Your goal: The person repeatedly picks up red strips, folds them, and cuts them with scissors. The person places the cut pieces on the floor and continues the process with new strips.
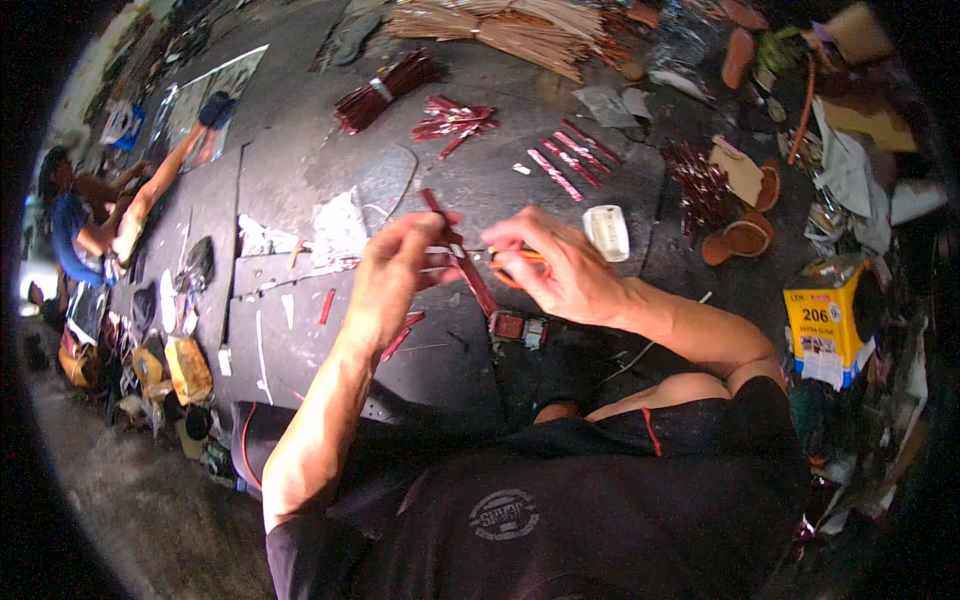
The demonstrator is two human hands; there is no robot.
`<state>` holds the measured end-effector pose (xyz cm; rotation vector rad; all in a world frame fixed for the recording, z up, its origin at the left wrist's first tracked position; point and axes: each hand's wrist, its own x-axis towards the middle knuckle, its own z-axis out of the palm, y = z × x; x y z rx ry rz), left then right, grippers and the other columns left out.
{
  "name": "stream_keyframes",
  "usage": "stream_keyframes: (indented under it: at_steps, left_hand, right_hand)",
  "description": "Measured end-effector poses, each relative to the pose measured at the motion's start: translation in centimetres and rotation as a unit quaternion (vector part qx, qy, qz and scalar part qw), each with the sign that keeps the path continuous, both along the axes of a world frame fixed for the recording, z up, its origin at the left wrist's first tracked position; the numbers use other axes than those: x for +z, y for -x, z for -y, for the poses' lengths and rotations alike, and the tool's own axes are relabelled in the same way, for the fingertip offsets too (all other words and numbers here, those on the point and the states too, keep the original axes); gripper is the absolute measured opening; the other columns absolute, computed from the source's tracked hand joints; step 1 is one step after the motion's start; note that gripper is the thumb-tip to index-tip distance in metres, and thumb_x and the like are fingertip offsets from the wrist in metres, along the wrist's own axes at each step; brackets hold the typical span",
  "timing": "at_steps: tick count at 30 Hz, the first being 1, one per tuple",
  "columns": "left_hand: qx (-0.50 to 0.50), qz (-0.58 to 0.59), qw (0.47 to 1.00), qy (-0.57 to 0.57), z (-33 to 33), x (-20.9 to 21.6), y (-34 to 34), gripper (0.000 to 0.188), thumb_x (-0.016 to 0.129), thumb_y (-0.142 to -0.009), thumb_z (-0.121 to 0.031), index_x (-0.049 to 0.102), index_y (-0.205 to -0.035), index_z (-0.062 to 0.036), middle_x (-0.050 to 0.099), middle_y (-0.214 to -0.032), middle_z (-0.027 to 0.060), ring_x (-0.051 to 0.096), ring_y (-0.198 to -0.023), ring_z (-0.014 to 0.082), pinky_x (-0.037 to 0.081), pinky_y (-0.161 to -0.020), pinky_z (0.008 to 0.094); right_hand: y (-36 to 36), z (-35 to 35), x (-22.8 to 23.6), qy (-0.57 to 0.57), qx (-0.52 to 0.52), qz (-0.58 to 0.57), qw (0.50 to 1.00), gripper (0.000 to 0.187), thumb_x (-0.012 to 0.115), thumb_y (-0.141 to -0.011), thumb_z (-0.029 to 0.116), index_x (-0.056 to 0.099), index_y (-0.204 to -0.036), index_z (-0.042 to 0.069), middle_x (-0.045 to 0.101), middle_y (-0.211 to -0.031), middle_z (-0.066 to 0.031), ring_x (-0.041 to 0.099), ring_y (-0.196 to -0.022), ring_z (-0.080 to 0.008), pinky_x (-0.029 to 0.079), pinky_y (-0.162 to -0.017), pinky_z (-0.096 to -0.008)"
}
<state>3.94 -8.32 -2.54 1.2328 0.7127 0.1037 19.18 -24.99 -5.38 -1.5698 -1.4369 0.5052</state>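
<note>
My left hand (385, 270) is closed on a narrow dark red strip (473, 275), which slants down to the right in front of me. Close beside it, my right hand (570, 270) has its fingers curled round a small orange-handled tool (515, 268); its working end is too blurred to make out. Below the strip's lower end sits a small dark red and silvery object (512, 327). Shiny red strips (402, 335) lie under my left forearm. Ahead are a loose heap of red strips (453, 120) and several strips in a row (568, 160).
A small white tray (605, 235) stands beyond my right wrist. Farther right are a dark red pile (693, 185), brown sandals (740, 237) and a yellow container (828, 320). A tied dark bundle (385, 92) and tan strips (500, 30) lie ahead. Another person (75, 220) sits far left.
</note>
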Motion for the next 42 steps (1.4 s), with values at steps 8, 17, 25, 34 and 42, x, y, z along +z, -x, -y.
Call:
stream_keyframes:
  at_steps: [8,17,25,34,42]
  left_hand:
    - [0.114,0.053,0.990,0.070,0.6,-2.2,-0.8,0.045,0.052,-0.100,-0.036,0.055,-0.130,-0.0017,0.057,-0.119,0.0148,0.059,-0.107,0.0245,0.049,-0.095,0.0356]
    - [-0.060,-0.041,0.997,0.014,0.5,-1.3,-0.1,0.053,0.054,-0.098,-0.033,0.046,-0.141,-0.0029,0.053,-0.135,0.0210,0.052,-0.126,0.0311,0.042,-0.106,0.0420]
    - [-0.044,-0.067,0.997,-0.015,-1.1,-1.1,1.6,0.045,0.055,-0.097,-0.031,0.054,-0.133,-0.0027,0.057,-0.131,0.0190,0.054,-0.124,0.0287,0.042,-0.106,0.0410]
    - [-0.035,-0.076,0.996,-0.012,-2.2,-2.0,3.0,0.041,0.055,-0.099,-0.027,0.055,-0.131,-0.0011,0.060,-0.128,0.0169,0.056,-0.121,0.0254,0.043,-0.104,0.0387]
    - [-0.080,-0.085,0.987,-0.108,-2.2,-1.7,5.4,0.035,0.057,-0.100,-0.022,0.059,-0.127,-0.0002,0.068,-0.114,0.0108,0.061,-0.108,0.0152,0.047,-0.093,0.0299]
  right_hand:
    - [-0.4,0.4,-0.4,0.147,-0.012,-0.277,0.950,0.044,0.064,-0.093,0.006,0.045,-0.132,0.005,0.063,-0.104,-0.0056,0.063,-0.099,-0.0139,0.052,-0.087,-0.0301]
    - [-16.3,1.1,-11.0,0.092,-0.318,-0.006,0.944,0.031,0.060,-0.091,0.005,0.056,-0.122,0.003,0.068,-0.089,-0.0076,0.065,-0.081,-0.0163,0.053,-0.072,-0.0316]
    - [-26.8,5.7,-19.5,0.205,-0.403,0.175,0.875,0.039,0.062,-0.086,0.007,0.055,-0.125,0.006,0.068,-0.098,-0.0142,0.064,-0.098,-0.0309,0.050,-0.087,-0.0416]
    - [-18.0,-9.6,-17.4,0.060,-0.098,0.295,0.949,0.040,0.065,-0.084,0.011,0.057,-0.122,0.005,0.063,-0.114,-0.0143,0.057,-0.109,-0.0343,0.046,-0.094,-0.0441]
    - [-15.5,-18.5,-21.3,0.042,-0.028,0.457,0.888,0.031,0.049,-0.090,0.009,0.059,-0.120,0.007,0.063,-0.107,-0.0092,0.057,-0.109,-0.0264,0.040,-0.104,-0.0431]
